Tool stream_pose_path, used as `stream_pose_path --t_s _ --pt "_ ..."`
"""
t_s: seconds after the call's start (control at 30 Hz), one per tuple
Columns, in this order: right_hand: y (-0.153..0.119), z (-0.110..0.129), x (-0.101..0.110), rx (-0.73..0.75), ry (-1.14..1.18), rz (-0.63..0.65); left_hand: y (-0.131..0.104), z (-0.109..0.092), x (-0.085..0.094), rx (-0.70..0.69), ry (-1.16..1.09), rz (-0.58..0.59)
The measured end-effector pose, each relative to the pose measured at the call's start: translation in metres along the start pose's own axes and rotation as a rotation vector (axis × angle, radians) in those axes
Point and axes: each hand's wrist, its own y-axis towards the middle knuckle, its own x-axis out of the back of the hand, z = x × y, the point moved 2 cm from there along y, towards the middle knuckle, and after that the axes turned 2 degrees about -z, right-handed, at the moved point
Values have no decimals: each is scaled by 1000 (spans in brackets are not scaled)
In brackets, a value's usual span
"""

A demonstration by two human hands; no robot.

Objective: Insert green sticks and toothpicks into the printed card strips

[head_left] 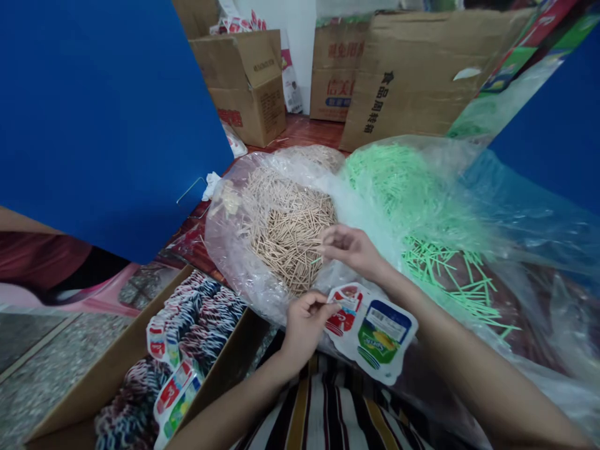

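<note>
My left hand (304,325) pinches a flat white twin pack (375,334) by its left edge, above my lap. A red label and a green-and-blue label are printed on it. My right hand (349,249) hovers at the right side of a heap of short tan sticks (295,244) in a clear plastic bag (225,234). Its fingers are curled together. A small bright green tip shows beside them, but whether they hold it I cannot make out. Right of that arm, thin green sticks (424,256) spill from another clear bag (370,187).
At the lower left, a long cardboard box (94,387) holds several rows of similar packs (201,319). Cardboard cartons (426,69) stand at the back of the red table (300,131). Blue panels (107,112) flank both sides. Another person's clothed leg (37,262) shows at left.
</note>
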Motion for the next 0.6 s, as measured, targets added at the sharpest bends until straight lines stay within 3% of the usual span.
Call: stream_pose_path --t_s 0.07,0.2,0.43,0.6 --pt "-18 21 15 10 192 -105 4 0 2 28 -23 3" --pt "-53 46 29 57 190 -201 9 2 -1 87 -50 64" --pt "-77 42 33 -21 -150 -120 10 5 -17 130 -86 148" --pt "-84 46 45 -68 -308 40 9 3 -23 167 -54 150"
